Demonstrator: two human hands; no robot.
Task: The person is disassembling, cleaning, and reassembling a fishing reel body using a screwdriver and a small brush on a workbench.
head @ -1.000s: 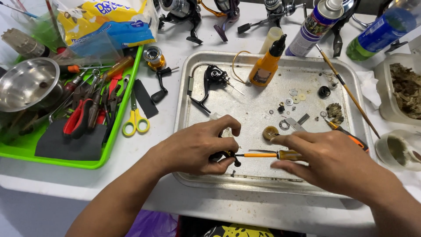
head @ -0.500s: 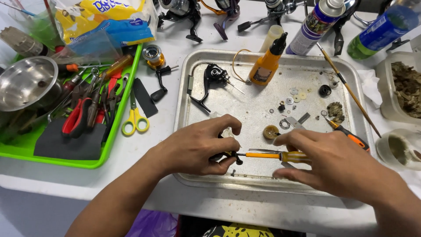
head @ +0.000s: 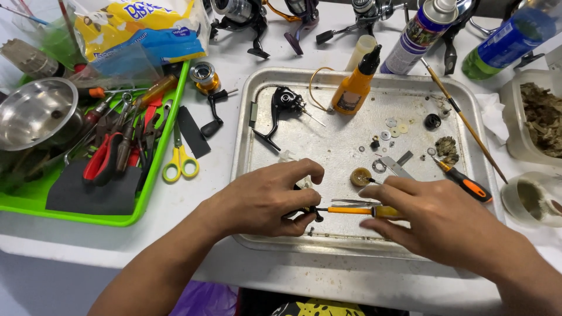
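Pinching a small black part (head: 307, 210), the left hand (head: 266, 199) steadied it while the right hand (head: 430, 213) grasped an orange screwdriver (head: 357, 210) whose tip met it, mid-fastening, demanding careful alignment.

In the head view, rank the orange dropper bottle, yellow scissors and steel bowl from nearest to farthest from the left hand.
From the left hand, which pinches a small black part at the front of the metal tray:
1. Yellow scissors, to its left on the white table, beside the green tray.
2. Orange dropper bottle, up and to the right, at the back of the metal tray.
3. Steel bowl, far left.
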